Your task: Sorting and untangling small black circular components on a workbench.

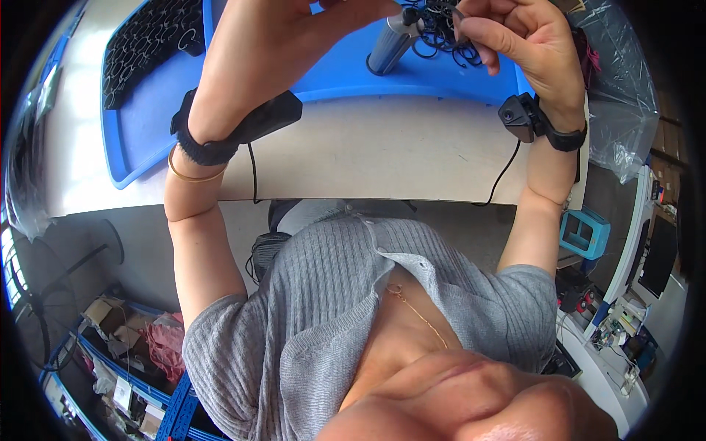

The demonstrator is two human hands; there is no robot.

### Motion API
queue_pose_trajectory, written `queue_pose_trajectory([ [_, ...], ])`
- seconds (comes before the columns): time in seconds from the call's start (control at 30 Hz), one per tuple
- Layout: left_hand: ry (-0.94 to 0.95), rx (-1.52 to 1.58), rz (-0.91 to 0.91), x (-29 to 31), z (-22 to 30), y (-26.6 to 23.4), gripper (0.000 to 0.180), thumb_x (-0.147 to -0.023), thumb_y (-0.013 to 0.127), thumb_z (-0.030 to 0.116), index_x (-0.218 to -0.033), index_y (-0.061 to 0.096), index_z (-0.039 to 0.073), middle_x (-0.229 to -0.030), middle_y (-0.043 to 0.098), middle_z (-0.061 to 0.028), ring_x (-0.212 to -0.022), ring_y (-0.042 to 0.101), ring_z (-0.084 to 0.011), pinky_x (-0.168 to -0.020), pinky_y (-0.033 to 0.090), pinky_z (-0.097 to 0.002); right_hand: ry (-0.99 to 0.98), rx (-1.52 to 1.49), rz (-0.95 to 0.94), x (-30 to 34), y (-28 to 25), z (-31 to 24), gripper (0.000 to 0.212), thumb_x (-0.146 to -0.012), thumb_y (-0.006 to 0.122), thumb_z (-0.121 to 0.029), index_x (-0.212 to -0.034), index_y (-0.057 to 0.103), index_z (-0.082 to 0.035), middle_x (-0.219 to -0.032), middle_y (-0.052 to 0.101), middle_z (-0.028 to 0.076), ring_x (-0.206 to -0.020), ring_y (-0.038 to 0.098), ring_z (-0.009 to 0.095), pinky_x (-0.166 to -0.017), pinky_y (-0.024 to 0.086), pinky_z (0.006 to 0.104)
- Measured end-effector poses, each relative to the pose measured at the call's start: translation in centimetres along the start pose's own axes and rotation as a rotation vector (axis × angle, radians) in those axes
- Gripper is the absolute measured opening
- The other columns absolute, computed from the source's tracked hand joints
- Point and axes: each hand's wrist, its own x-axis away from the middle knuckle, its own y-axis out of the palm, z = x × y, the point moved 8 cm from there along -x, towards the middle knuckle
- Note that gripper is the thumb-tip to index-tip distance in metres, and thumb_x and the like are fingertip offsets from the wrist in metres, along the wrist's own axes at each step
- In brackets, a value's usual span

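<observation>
My left hand (323, 33) reaches to the top edge, thumb stretched toward the black top of a silver-and-blue cylinder (390, 48). Its fingers look closed in a pinch, but what they hold is cut off by the edge. On the right, my right hand (518, 37) has its thumb and forefinger pinched on a thin black ring, with the other fingers curled. Between my hands lies a tangled heap of black rings (435, 28), just behind and right of the cylinder. Cylinder and heap are at a blue tray (331, 81).
A second blue tray (136, 151) at the left holds rows of black rings (151, 55). Both trays rest on a pale table (353, 147). Cables hang from the black wrist devices (518, 117) toward the table's front edge. Clear plastic sheeting (621, 95) drapes beyond the right end.
</observation>
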Motion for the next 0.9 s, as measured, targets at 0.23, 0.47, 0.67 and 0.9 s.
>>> queue_pose_trajectory([
  [0.23, 0.116, -0.110, -0.096, 0.1, 0.3, 1.5, 0.049, -0.082, 0.075, -0.012, -0.126, 0.058, 0.000, -0.123, 0.068, -0.0107, -0.097, 0.068, -0.0159, -0.082, 0.060, -0.0279, 0.037, -0.023, -0.063, -0.3, 0.0, 0.9, 0.036, -0.094, 0.074, -0.003, -0.124, 0.055, -0.003, -0.089, 0.068, 0.004, -0.064, 0.062, 0.007, -0.054, 0.049, 0.0189],
  [0.47, 0.127, -0.137, -0.112, 0.1, 0.2, 1.7, 0.049, -0.081, 0.080, -0.007, -0.125, 0.060, 0.000, -0.119, 0.071, -0.0119, -0.091, 0.070, -0.0156, -0.084, 0.060, -0.0294, -0.004, -0.075, -0.078, -0.6, 0.4, 0.9, 0.034, -0.096, 0.074, -0.008, -0.123, 0.055, -0.002, -0.087, 0.069, 0.004, -0.062, 0.061, 0.006, -0.053, 0.047, 0.0187],
  [0.67, 0.251, -0.145, -0.021, 0.0, 1.0, 1.1, 0.052, -0.078, 0.084, -0.003, -0.124, 0.060, -0.001, -0.117, 0.071, -0.0103, -0.090, 0.069, -0.0145, -0.081, 0.059, -0.0292, 0.051, -0.029, -0.119, -0.5, 0.1, 2.3, 0.021, -0.099, 0.072, -0.018, -0.108, 0.065, -0.001, -0.081, 0.070, 0.003, -0.061, 0.058, 0.005, -0.053, 0.047, 0.0203],
  [0.9, 0.302, -0.283, -0.047, 0.1, 0.7, 1.5, 0.055, -0.076, 0.086, 0.001, -0.124, 0.061, 0.000, -0.115, 0.070, -0.0098, -0.092, 0.069, -0.0173, -0.080, 0.058, -0.0305, 0.075, -0.018, -0.139, -0.8, 0.8, 2.6, 0.020, -0.102, 0.069, -0.022, -0.103, 0.066, -0.003, -0.082, 0.070, 0.002, -0.061, 0.056, 0.004, -0.053, 0.044, 0.0190],
])
